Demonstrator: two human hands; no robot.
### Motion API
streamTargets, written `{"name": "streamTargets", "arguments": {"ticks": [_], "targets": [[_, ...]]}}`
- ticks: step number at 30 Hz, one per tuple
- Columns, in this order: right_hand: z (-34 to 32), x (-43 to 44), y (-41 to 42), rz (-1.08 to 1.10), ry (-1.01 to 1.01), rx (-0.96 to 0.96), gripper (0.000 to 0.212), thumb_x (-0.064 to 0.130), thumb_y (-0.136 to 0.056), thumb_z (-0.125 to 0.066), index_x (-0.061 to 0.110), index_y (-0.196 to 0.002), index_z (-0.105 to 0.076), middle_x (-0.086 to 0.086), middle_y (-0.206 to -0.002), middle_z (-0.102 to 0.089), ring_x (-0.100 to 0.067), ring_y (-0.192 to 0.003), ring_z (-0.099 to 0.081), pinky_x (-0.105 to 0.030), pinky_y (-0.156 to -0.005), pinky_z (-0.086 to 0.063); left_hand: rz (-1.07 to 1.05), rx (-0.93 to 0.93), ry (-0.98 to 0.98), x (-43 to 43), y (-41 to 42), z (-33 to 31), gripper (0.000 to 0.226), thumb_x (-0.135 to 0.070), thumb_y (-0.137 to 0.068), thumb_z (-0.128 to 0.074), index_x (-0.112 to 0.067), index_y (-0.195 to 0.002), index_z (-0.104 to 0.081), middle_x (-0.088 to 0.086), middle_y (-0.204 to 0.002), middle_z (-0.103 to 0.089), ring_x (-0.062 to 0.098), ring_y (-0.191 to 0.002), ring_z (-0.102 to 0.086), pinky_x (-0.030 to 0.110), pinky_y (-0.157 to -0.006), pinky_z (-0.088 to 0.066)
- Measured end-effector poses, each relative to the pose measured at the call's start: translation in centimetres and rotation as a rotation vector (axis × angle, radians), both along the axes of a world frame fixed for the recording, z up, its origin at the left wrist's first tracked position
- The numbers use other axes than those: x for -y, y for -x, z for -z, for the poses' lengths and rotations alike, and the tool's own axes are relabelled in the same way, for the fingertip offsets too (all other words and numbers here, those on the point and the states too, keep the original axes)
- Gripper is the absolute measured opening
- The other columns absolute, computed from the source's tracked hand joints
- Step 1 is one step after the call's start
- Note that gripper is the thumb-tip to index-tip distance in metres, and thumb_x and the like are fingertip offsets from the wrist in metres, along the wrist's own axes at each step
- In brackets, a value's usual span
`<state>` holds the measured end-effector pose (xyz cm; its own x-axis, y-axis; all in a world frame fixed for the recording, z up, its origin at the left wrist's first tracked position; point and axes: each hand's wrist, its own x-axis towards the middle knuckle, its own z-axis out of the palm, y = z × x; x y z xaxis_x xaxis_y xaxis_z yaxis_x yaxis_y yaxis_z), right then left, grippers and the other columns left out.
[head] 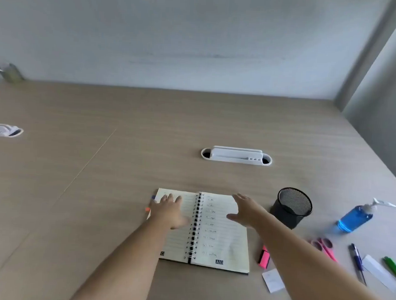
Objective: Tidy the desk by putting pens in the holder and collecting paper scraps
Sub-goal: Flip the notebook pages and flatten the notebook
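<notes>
Hands first: your left hand (170, 211) lies flat and open on the notebook (220, 232), your right hand (246, 212) hovers spread over its right page; neither grips anything. The mesh holder (292, 208) stands empty just right of the notebook, handy to the blue pen (356, 258), green marker (393, 268) and paper scrap (273, 280). Something orange (147, 209), perhaps a pen, peeks from under the left page. The desk (123, 169) beyond lies open.
</notes>
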<state>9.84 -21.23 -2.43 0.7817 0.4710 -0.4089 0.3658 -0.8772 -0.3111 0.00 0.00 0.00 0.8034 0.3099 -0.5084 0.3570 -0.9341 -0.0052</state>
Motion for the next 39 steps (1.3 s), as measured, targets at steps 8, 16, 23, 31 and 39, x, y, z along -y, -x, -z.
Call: {"name": "streamTargets", "arguments": {"ticks": [8, 16, 23, 31, 39], "targets": [[2.4, -0.9, 0.0, 0.008, 0.076, -0.035, 0.125, 0.047, -0.064, -0.079, 0.019, -0.150, 0.007, -0.007, -0.159, 0.016, -0.024, -0.148, 0.014, -0.044, -0.121, -0.005, -0.133, -0.087, 0.146, 1.9, -1.3, 3.4, 0.125, -0.065, -0.067, -0.071, -0.012, -0.153, 0.002, 0.017, -0.161, 0.009, 0.040, -0.148, -0.002, 0.052, -0.115, -0.026], [1.7, -2.1, -2.2, -0.017, 0.338, -0.085, 0.144, 0.060, -0.052, -0.080, 0.012, -0.148, 0.016, -0.010, -0.157, 0.023, -0.029, -0.146, 0.019, -0.056, -0.118, 0.002, -0.140, -0.114, 0.141, 2.3, -1.8, 3.4, 0.127, -0.062, -0.069, -0.072, -0.008, -0.152, 0.007, 0.022, -0.160, 0.010, 0.046, -0.146, 0.000, 0.052, -0.115, -0.025], [1.3, -1.7, -1.2, -0.050, 0.329, 0.013, 0.138, 0.062, -0.056, -0.076, 0.011, -0.149, 0.013, -0.013, -0.159, 0.017, -0.029, -0.147, 0.012, -0.055, -0.119, -0.002, -0.126, -0.105, 0.116, 2.3, -1.6, 3.3, 0.127, -0.064, -0.068, -0.071, -0.009, -0.152, 0.006, 0.021, -0.160, 0.008, 0.044, -0.147, -0.004, 0.049, -0.115, -0.028], [1.3, -1.6, -0.7, -0.021, 0.314, 0.089, 0.135, 0.063, -0.053, -0.077, 0.015, -0.150, 0.005, -0.013, -0.160, 0.007, -0.031, -0.148, 0.003, -0.055, -0.119, -0.005, -0.120, -0.111, 0.094, 2.4, -1.7, 3.3, 0.126, -0.065, -0.068, -0.071, -0.009, -0.152, 0.004, 0.021, -0.160, 0.005, 0.043, -0.147, -0.009, 0.049, -0.114, -0.030], [0.0, -0.6, 0.5, 0.144, -0.146, 0.348, 0.054, 0.036, -0.073, -0.073, 0.017, -0.117, -0.048, 0.000, -0.111, -0.058, -0.023, -0.103, -0.054, -0.034, -0.086, -0.043, -0.132, -0.107, 0.098, 2.3, -1.3, 3.1, 0.124, -0.066, -0.070, -0.068, -0.011, -0.153, 0.005, 0.019, -0.161, 0.007, 0.041, -0.148, -0.007, 0.049, -0.114, -0.031]]}}
